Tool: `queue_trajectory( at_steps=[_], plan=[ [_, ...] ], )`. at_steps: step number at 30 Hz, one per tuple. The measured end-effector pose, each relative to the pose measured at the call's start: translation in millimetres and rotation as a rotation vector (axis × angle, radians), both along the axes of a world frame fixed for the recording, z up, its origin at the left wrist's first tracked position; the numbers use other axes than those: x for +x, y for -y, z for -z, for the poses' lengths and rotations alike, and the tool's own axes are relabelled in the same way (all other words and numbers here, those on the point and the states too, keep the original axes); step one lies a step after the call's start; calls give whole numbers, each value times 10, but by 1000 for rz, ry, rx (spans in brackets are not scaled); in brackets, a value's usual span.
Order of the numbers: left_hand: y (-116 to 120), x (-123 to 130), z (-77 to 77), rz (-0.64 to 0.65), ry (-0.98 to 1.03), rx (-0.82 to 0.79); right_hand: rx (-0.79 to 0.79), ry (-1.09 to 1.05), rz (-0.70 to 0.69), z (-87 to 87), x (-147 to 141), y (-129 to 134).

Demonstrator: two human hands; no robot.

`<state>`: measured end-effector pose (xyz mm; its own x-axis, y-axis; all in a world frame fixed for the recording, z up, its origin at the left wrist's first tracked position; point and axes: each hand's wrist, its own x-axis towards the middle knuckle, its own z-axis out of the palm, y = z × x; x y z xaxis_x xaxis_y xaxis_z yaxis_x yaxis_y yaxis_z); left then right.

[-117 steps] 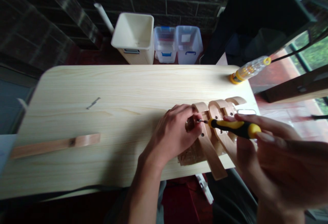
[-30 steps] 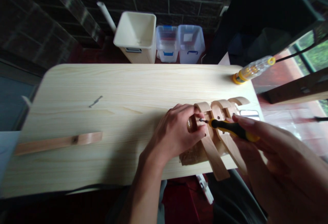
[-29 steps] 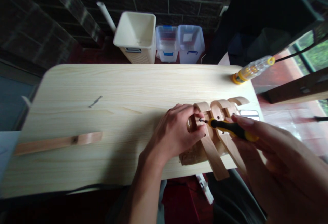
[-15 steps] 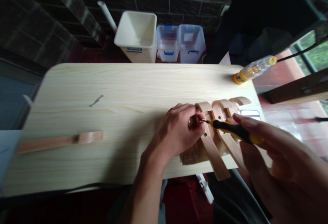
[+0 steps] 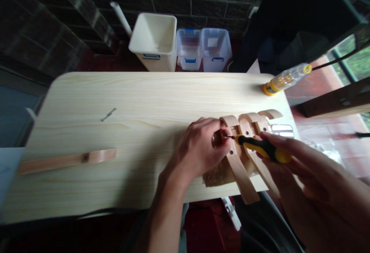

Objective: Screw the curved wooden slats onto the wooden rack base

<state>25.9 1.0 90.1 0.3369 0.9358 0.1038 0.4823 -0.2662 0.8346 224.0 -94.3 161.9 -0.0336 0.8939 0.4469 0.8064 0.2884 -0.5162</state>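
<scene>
My left hand (image 5: 204, 145) pinches a small screw (image 5: 227, 136) at the left end of a row of curved wooden pieces (image 5: 241, 179). The fingers of my right hand (image 5: 291, 164) are wrapped round a yellow and black screwdriver (image 5: 260, 147), its tip pointing left at the screw. Dark screw heads show in the wooden pieces. Brown wrapped material (image 5: 219, 174) lies beneath them, near the table's front edge.
On the wooden table (image 5: 162, 98) are a separate wooden piece (image 5: 69, 160) at left, small dark metal bits (image 5: 109, 114), and a clear yellow-capped screwdriver set (image 5: 286, 78) at back right. Behind stand a cream bin (image 5: 154, 37) and two clear boxes (image 5: 189, 48).
The screwdriver handle and my right hand have shifted slightly, and the fingers sit a little differently on the handle. My left hand has hardly moved.
</scene>
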Motion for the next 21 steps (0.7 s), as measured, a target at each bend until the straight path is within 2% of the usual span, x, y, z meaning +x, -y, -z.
queue_trajectory(
  at_steps=[3,6,11,16,21],
  plan=[
    [-4,-1,5,1,-9,9,-13,-31,26,45,-31,8],
    [-2,-2,8,3,-15,18,-88,-92,-29,66,-40,-10],
    [4,-12,-3,16,-7,8,-161,-94,-93,6,-1,-71],
    [-4,-24,-9,28,23,12,-98,-50,-141,-17,29,-88],
    [4,-10,2,20,21,-3,-61,-48,-122,6,-9,-63]
  ],
)
